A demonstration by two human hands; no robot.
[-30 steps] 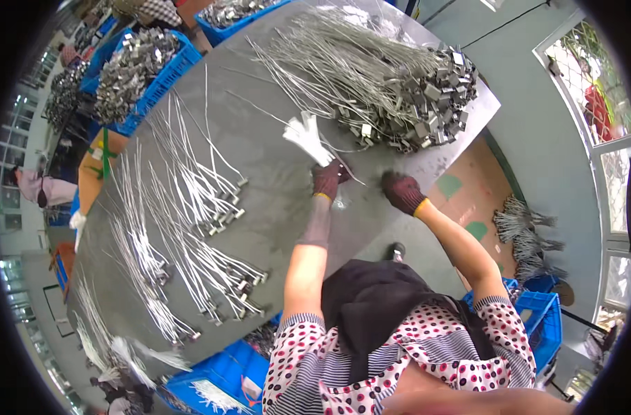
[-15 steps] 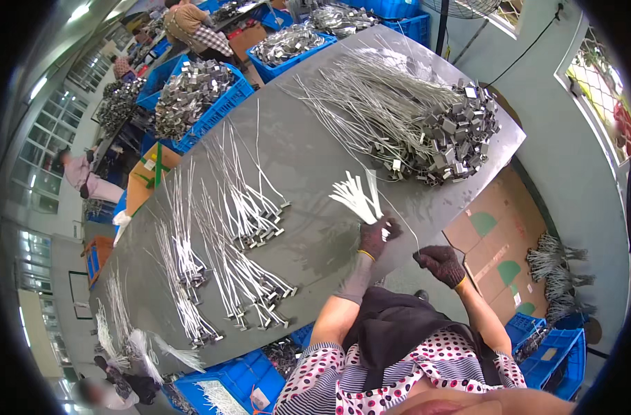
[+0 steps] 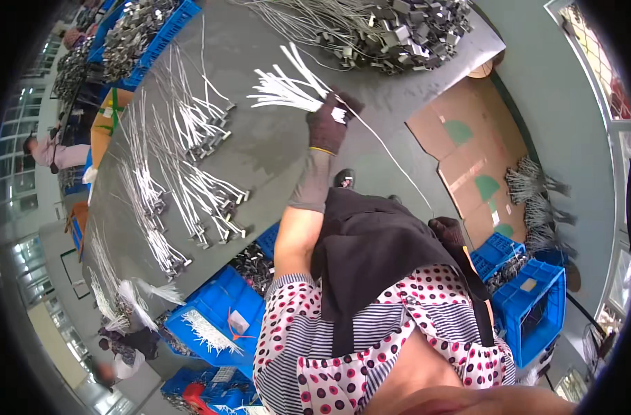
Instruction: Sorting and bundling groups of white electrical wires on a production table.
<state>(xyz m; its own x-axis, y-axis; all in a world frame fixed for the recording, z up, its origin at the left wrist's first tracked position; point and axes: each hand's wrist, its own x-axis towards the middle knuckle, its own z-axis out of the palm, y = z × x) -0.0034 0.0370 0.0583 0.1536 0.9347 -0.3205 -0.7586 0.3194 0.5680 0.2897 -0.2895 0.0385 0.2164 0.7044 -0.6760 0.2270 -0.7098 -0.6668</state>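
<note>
My left hand (image 3: 328,128), in a dark brown work glove, is closed around a bundle of short white tubes (image 3: 284,93) over the grey table. The tubes fan out to the left of my fist, and their short ends poke out on its right. A thin pale wire (image 3: 391,158) slants from my left hand down toward my right hand (image 3: 448,232). That hand, also gloved, is closed at the wire's lower end beside my black apron; its fingers are partly hidden. Beyond my left hand lies a heap of metal-ended wires (image 3: 416,34).
White-sleeved wires with metal ends (image 3: 205,200) lie in groups on the table's left. Blue crates (image 3: 227,304) stand below the near edge, and another blue crate (image 3: 537,304) stands at the right. Flattened cardboard (image 3: 471,155) covers the floor. Another person (image 3: 63,153) is at the far left.
My right hand has drawn down and away from my left hand, and the wire between them is stretched longer. The view has tilted downward.
</note>
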